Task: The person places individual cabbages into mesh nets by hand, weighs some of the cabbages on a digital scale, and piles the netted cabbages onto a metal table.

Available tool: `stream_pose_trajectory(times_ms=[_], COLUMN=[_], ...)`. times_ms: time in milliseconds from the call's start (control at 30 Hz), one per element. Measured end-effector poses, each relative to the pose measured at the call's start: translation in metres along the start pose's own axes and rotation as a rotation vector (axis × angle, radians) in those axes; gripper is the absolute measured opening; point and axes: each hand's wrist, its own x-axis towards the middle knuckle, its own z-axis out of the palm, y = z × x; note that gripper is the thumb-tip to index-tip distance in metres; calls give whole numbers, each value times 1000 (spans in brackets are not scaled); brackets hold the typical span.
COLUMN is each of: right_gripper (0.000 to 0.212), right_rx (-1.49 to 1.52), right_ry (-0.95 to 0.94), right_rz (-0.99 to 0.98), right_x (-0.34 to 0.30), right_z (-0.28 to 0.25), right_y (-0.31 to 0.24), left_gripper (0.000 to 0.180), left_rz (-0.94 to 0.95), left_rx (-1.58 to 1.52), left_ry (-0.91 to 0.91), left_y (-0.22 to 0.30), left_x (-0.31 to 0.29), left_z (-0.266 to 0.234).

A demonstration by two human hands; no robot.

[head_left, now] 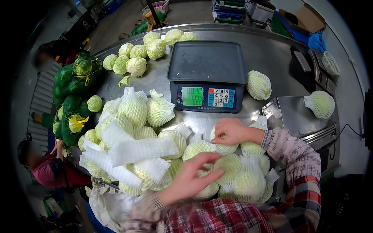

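My left hand hovers over the near pile with thumb and fingers apart, holding nothing; it is slightly blurred. Below its fingers are cabbages in white foam nets, one of them a netted cabbage. My right hand is closed, its fingers curled at the top of another netted cabbage. What its fingertips pinch, if anything, is hidden. To the right of both hands lies a further netted cabbage. Flat white foam net sleeves are strewn over the pile to the left.
A digital scale with a bare grey pan stands beyond the pile. Bare cabbages sit at the far left, near green mesh sacks. Netted cabbages flank the scale's right side. A person works at the table's left edge.
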Motion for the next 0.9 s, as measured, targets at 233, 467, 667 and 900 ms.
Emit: stream_pose_trajectory(times_ms=[233, 467, 667, 900], right_gripper=[33, 47, 81, 113], right_rx=[99, -222, -223, -228], right_ry=[229, 570, 596, 396], right_rz=[269, 548, 650, 737], right_x=[105, 209, 318, 411], right_z=[-88, -194, -207, -167], right_y=[33, 112, 194, 242], left_gripper=[39, 67, 44, 38], left_rz=[-71, -135, -27, -56], left_rx=[649, 929, 812, 700], left_ry=[347, 503, 468, 350], left_y=[50, -14, -99, -95], left_x=[100, 271, 326, 279], left_z=[-190, -245, -261, -256])
